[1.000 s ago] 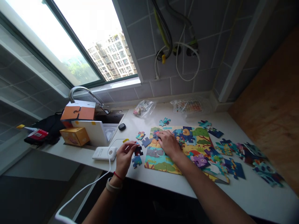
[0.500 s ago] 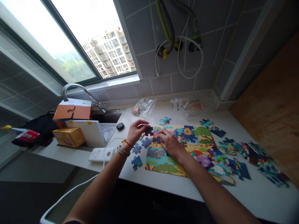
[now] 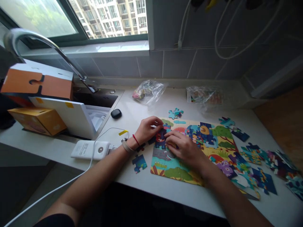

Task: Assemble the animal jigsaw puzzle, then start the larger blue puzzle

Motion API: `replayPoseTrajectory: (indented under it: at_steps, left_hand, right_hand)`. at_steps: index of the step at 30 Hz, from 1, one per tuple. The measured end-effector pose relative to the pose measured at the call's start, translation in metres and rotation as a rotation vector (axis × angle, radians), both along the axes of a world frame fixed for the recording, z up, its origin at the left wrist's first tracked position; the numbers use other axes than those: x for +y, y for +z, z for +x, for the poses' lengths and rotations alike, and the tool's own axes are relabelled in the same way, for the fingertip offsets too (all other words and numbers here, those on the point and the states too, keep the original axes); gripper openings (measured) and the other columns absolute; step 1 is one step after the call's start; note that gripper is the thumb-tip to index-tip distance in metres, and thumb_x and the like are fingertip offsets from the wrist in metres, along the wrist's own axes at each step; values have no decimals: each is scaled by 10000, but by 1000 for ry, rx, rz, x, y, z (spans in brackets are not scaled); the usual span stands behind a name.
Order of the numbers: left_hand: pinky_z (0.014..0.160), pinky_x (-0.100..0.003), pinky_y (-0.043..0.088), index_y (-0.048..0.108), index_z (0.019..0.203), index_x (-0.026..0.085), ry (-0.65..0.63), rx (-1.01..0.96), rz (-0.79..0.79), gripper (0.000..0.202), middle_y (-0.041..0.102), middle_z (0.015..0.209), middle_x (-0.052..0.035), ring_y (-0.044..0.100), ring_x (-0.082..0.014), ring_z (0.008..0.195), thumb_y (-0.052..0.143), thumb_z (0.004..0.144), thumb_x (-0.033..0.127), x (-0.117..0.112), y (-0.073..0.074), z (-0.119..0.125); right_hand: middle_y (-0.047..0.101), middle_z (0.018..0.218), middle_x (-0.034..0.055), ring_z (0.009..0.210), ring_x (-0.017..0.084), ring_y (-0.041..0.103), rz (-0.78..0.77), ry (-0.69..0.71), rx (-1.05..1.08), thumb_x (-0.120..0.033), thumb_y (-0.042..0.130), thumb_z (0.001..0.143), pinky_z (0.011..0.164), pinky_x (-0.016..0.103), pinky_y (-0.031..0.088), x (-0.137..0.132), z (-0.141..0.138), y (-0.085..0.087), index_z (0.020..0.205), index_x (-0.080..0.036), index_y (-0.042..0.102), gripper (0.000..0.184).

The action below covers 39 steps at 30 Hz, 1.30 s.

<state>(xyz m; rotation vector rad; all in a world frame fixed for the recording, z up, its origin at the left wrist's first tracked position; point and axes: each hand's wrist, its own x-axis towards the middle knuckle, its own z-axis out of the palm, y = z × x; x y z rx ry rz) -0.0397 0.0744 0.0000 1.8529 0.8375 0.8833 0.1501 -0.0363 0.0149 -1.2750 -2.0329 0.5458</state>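
Note:
My left hand (image 3: 149, 130) is closed in a pinch at the upper left of a colourful animal jigsaw puzzle (image 3: 165, 170), its fingertips at a dark puzzle piece (image 3: 161, 138). From the other side my right hand (image 3: 186, 147) bends over the puzzle, fingers curled together against the right edge of that dark area. Its palm hides part of the picture. Beside my left wrist, a loose blue piece (image 3: 139, 163) lies on the counter; other dark pieces are partly covered by the hand. Behind the puzzle sits a small group of turquoise pieces (image 3: 175, 113).
Loose pieces (image 3: 251, 153) spread along the puzzle's right side. Two clear plastic bags (image 3: 150, 91) lie by the wall. At left are a white power bank (image 3: 91, 149) with a cable, a black case (image 3: 115, 113), boxes (image 3: 38, 119) and a sink with a faucet (image 3: 59, 50).
The view has tilted down and moved closer. The dark piece, earlier held by my left hand just off the puzzle's corner, is now down at the puzzle's left edge, both hands against it.

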Motion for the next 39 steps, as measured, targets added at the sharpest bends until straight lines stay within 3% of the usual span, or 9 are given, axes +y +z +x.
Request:
replayPoseTrajectory:
  at_steps: [4,6,9,12,19,26,33,39]
  left_hand:
    - [684,-245,586,732,913,177,-29,83,198,63,718,887,-45,674,-142,783,680,934,206,-1,4,-3]
    - [756,-285,583,746,959,182,-114,132,241,65,725,931,-53,674,-151,811,703,946,229,3,5,-8]
    - [889,-357,574,763,1072,192,-290,212,266,184,733,1049,-77,691,-205,968,770,926,303,12,6,-15]
    - [939,-385,562,764,1148,207,-381,258,284,258,713,1119,-84,682,-231,1046,784,915,315,19,4,-19]
    - [915,-367,555,766,1140,215,-329,285,311,230,697,1119,-71,673,-223,1023,776,921,286,15,2,-18]
    - [936,-385,558,750,1163,218,-306,307,294,263,684,1149,-79,666,-230,1050,776,926,330,15,2,-19]
    - [954,-404,558,757,1129,228,-287,332,303,213,692,1132,-73,663,-227,1044,762,941,329,12,2,-16]
    - [942,-403,564,774,1078,220,-259,312,340,175,701,1110,-72,673,-221,1018,738,961,345,9,-2,-10]
  right_hand:
    - [750,1166,94,1166,282,667,36,-187,-66,-227,624,985,1037,508,569,6,6,-2,1106,-252,758,183]
    - [739,1288,90,1290,317,604,23,-225,-136,-273,654,978,1118,599,506,10,10,-6,1235,-269,744,272]
    - [704,1401,75,1377,326,542,-14,-222,-202,-313,648,994,1158,630,465,15,15,-12,1322,-269,724,340]
    - [722,1375,71,1369,320,553,-18,-230,-202,-309,659,988,1154,616,470,21,15,-11,1288,-264,748,316]
    - [790,1159,69,1160,290,650,-14,-274,-149,-296,725,943,1038,514,543,28,11,-4,1128,-253,783,198]
    - [734,1106,93,1114,302,655,-32,-351,-118,-284,773,883,987,492,559,25,14,0,1076,-231,753,201]
    - [667,974,63,919,232,680,22,-493,108,-245,743,864,792,372,623,21,12,2,865,-228,722,27]
    - [662,926,50,874,199,682,77,-597,375,-267,753,868,701,310,618,22,14,7,821,-219,717,76]
